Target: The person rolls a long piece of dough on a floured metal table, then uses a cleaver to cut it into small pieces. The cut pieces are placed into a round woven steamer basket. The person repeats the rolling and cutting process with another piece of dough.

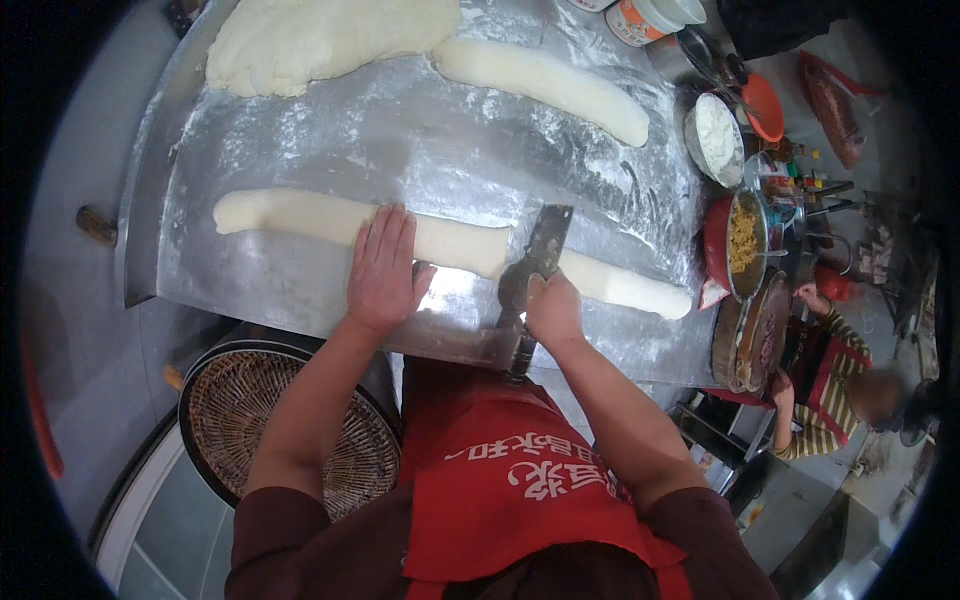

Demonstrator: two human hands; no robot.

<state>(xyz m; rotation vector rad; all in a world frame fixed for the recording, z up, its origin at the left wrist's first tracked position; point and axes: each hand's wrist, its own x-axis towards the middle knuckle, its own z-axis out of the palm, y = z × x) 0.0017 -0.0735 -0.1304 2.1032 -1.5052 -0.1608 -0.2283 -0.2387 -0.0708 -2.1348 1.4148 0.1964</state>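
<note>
A long roll of dough (465, 244) lies across the floured metal worktop (300, 154). My left hand (386, 270) rests flat on its middle, fingers together and thumb at the near edge. My right hand (553, 309) grips a dark, flour-dusted cleaver or dough cutter (546, 244), whose blade stands across the roll to the right of my left hand. Whether the blade has gone right through is hidden. Farther back lie a second dough roll (544, 79) and a large mass of dough (330, 37).
At the right edge stand a bowl of flour (716, 140), a red bowl with yellow filling (742, 232) and a round wooden board (761, 330). A co-worker (825, 382) in a striped top is beyond it. A wicker-lined round container (292, 427) sits below the worktop, left.
</note>
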